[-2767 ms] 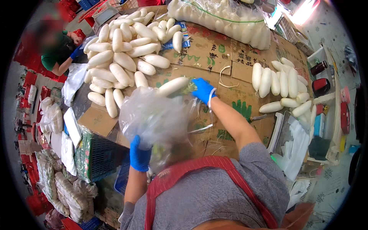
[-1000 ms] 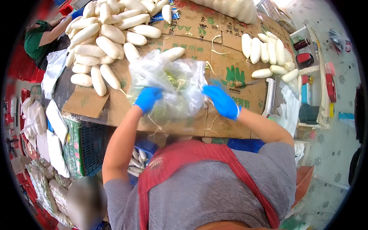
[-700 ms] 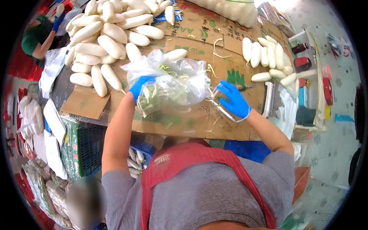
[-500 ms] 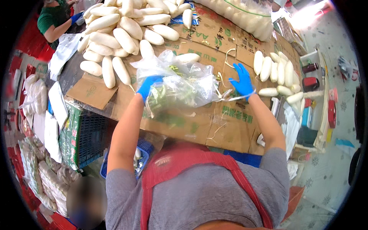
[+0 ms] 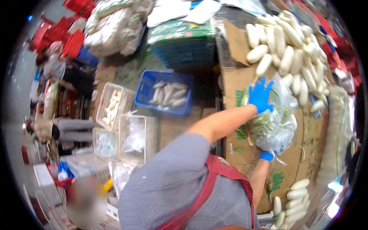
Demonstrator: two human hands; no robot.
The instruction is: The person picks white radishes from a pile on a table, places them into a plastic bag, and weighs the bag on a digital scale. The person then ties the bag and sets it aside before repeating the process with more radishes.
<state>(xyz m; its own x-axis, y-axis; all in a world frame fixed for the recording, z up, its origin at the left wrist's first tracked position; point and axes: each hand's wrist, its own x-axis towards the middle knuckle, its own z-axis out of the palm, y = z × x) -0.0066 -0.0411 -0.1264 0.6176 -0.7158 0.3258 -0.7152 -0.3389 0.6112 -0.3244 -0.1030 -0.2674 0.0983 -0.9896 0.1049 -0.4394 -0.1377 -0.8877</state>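
Note:
A clear plastic bag [image 5: 276,140] with green leafy tops [image 5: 262,124] inside lies on the cardboard-covered table [image 5: 239,153]. My left hand [image 5: 260,97], in a blue glove, rests against the bag's left end with its fingers spread. At the opposite end my right hand [image 5: 267,155], also blue-gloved, touches the bag; the plastic hides its fingers. Beyond the left hand is a big heap of white radishes [image 5: 287,57]. Several more white radishes [image 5: 297,201] lie in a row past my right forearm.
On the floor to the left are a blue basket [image 5: 140,94] of white radishes and white crates [image 5: 100,115]. A green-wrapped crate [image 5: 182,36] stands beside the table. A long bag of radishes [image 5: 335,134] lies along the table's far side. People [image 5: 57,73] are at the far left.
My head has turned left, so the table now appears on the right. My left hand has spread its fingers over the bag; my right hand has moved from beside the bag to its end.

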